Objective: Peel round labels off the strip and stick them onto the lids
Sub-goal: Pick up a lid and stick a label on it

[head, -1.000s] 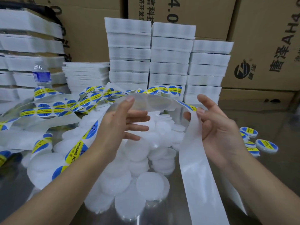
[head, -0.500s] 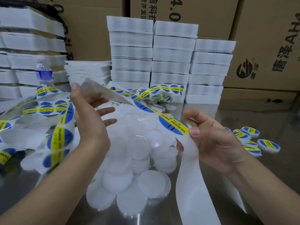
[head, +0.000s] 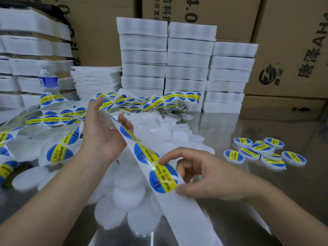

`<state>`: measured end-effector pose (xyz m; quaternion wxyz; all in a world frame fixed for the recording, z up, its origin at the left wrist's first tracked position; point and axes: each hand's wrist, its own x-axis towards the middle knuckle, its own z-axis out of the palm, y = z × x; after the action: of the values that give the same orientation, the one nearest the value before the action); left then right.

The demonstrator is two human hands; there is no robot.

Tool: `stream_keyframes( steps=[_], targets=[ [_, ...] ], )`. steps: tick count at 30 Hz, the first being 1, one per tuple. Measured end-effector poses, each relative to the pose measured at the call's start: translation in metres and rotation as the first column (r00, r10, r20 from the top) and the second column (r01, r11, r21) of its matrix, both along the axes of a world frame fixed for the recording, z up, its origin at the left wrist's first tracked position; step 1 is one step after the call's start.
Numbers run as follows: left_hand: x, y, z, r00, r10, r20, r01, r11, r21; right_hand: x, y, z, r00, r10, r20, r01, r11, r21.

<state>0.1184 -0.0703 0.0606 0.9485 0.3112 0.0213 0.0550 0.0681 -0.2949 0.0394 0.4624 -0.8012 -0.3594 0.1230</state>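
Note:
A long white backing strip (head: 184, 208) carrying round blue-and-yellow labels runs diagonally from the tangled pile at the back down toward me. My right hand (head: 204, 176) pinches the strip at the lowest label (head: 163, 178), thumb under its edge and forefinger at its top. My left hand (head: 103, 132) is raised with the palm up and the fingers spread, and the strip lies across its fingers. Below both hands lies a heap of plain white round lids (head: 127, 190) on the shiny metal table (head: 266, 201).
Several labelled lids (head: 260, 151) lie in a cluster on the right. More label strip (head: 53, 119) is piled at the left and back. Stacks of white foam trays (head: 188, 68), a water bottle (head: 48, 80) and cardboard boxes (head: 292, 50) stand behind.
The strip has been drawn further toward me, bringing several labels into reach. My right hand has slid down to the lowest label. My left hand has shifted right and opened under the strip.

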Motion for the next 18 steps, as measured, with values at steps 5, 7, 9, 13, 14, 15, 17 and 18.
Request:
stream_keyframes(
  steps=[5,7,9,13,14,15,17,18],
  targets=[
    [0.001,-0.001,-0.006,0.997,-0.077,-0.024,0.076,0.995,-0.06,0.001,0.012,-0.005,0.988,-0.021,-0.15,0.053,0.974,0.218],
    [0.001,-0.003,-0.006,0.995,-0.103,-0.015,0.101,0.991,-0.086,0.001,0.015,-0.006,0.98,-0.038,-0.197,0.092,0.957,0.277],
    [0.002,-0.004,-0.005,0.997,-0.083,-0.004,0.082,0.991,-0.108,0.002,0.015,-0.006,0.975,-0.082,-0.205,0.146,0.936,0.32],
    [0.004,-0.008,-0.004,0.999,-0.025,0.021,0.027,0.993,-0.118,0.004,0.013,-0.004,0.972,-0.201,-0.118,0.232,0.879,0.417],
    [0.004,-0.01,-0.004,0.997,-0.064,0.031,0.067,0.993,-0.1,0.005,0.012,-0.002,0.971,-0.214,-0.104,0.238,0.867,0.438],
    [0.003,-0.011,-0.004,0.993,-0.111,0.033,0.113,0.99,-0.08,0.005,0.011,-0.001,0.972,-0.215,-0.097,0.235,0.857,0.458],
    [0.001,-0.014,-0.005,0.987,-0.161,-0.006,0.161,0.985,-0.066,0.005,0.01,0.001,0.975,-0.2,-0.1,0.224,0.842,0.492],
    [0.001,-0.015,-0.004,0.985,-0.17,-0.023,0.168,0.983,-0.072,0.005,0.009,0.001,0.975,-0.2,-0.1,0.223,0.836,0.501]
  ],
)
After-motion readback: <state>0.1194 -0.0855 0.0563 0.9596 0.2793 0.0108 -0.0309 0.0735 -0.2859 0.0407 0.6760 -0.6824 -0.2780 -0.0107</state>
